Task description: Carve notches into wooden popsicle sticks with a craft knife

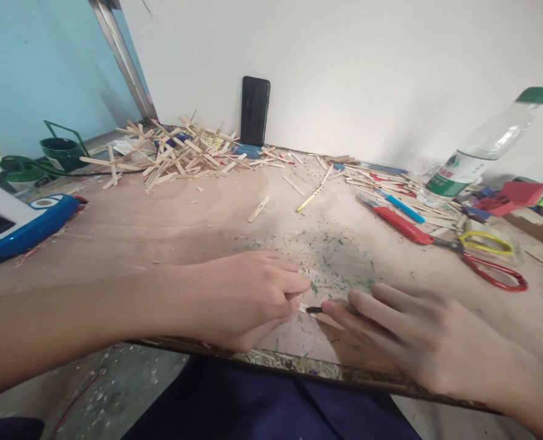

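My left hand is closed at the table's front edge, its fingers pinching one end of a pale wooden craft stick. Just to the right, my right hand is closed around a thin tool with a dark tip. That tip lies against or just above the stick; I cannot tell which. Most of the tool is hidden by the fingers, so its kind does not show. Green shavings are scattered on the wooden table beyond both hands.
A pile of craft sticks lies at the back left, beside a propped phone. To the right are red-handled scissors, a red-handled cutter, a blue pen-like thing and a water bottle. A blue-and-white device stands left.
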Action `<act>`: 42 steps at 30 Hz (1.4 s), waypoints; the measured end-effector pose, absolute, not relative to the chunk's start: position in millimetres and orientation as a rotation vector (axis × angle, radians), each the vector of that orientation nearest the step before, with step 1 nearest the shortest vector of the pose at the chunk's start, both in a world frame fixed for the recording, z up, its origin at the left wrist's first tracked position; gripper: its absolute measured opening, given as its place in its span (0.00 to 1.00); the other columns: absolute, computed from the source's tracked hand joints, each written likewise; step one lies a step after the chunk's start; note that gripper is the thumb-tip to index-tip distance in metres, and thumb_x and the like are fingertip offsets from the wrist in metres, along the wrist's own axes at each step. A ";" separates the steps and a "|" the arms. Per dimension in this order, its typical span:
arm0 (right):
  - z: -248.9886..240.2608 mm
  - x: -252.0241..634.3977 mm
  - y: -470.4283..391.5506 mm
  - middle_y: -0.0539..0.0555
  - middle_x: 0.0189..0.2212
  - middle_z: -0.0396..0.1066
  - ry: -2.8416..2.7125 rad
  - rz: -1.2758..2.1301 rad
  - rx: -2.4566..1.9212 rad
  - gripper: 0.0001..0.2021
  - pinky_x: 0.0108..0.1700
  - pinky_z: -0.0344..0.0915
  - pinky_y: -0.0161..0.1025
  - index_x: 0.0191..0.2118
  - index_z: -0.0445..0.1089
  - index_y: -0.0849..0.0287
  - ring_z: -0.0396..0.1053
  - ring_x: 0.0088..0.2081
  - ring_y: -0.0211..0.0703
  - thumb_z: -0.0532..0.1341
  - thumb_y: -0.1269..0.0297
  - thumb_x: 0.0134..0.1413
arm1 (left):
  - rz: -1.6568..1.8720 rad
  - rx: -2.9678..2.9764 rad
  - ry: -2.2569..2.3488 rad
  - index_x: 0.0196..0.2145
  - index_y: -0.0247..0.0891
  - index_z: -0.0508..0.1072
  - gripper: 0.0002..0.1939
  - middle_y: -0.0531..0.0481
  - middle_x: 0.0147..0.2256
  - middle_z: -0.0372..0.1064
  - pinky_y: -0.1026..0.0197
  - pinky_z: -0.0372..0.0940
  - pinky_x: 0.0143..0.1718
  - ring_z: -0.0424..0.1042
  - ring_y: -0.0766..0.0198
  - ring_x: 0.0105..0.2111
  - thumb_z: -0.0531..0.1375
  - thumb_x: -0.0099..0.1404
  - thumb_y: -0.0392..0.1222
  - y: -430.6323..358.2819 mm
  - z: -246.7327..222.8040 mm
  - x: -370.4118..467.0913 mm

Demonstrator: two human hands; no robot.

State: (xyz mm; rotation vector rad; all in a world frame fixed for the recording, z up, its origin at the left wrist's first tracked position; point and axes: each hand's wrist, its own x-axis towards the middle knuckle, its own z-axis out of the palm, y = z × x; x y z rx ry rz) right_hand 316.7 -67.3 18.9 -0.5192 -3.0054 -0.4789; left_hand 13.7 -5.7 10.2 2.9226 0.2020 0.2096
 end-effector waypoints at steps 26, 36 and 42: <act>32.7 294.9 -59.7 0.51 0.38 0.81 -2.677 0.835 -1.060 0.18 0.34 0.66 0.38 0.60 0.82 0.57 0.77 0.34 0.39 0.54 0.68 0.83 | 0.226 2.882 0.205 0.40 0.35 0.83 0.08 0.47 0.37 0.72 0.50 0.65 0.44 0.72 0.55 0.38 0.64 0.79 0.36 -2.9 12.3 8.2; 16.5 312.8 -64.8 0.52 0.37 0.78 -2.960 -0.149 -0.635 0.19 0.28 0.66 0.43 0.69 0.70 0.69 0.76 0.30 0.41 0.51 0.65 0.87 | 0.167 2.897 0.246 0.38 0.37 0.82 0.08 0.48 0.37 0.72 0.50 0.64 0.43 0.72 0.56 0.38 0.65 0.78 0.35 -4.7 14.8 11.8; 13.2 316.4 -68.6 0.55 0.39 0.82 -2.991 -0.416 -0.475 0.19 0.30 0.74 0.43 0.67 0.71 0.74 0.80 0.33 0.43 0.49 0.73 0.84 | 0.130 2.911 0.256 0.36 0.39 0.81 0.10 0.48 0.38 0.74 0.51 0.64 0.42 0.73 0.56 0.37 0.64 0.79 0.35 -3.8 16.1 11.9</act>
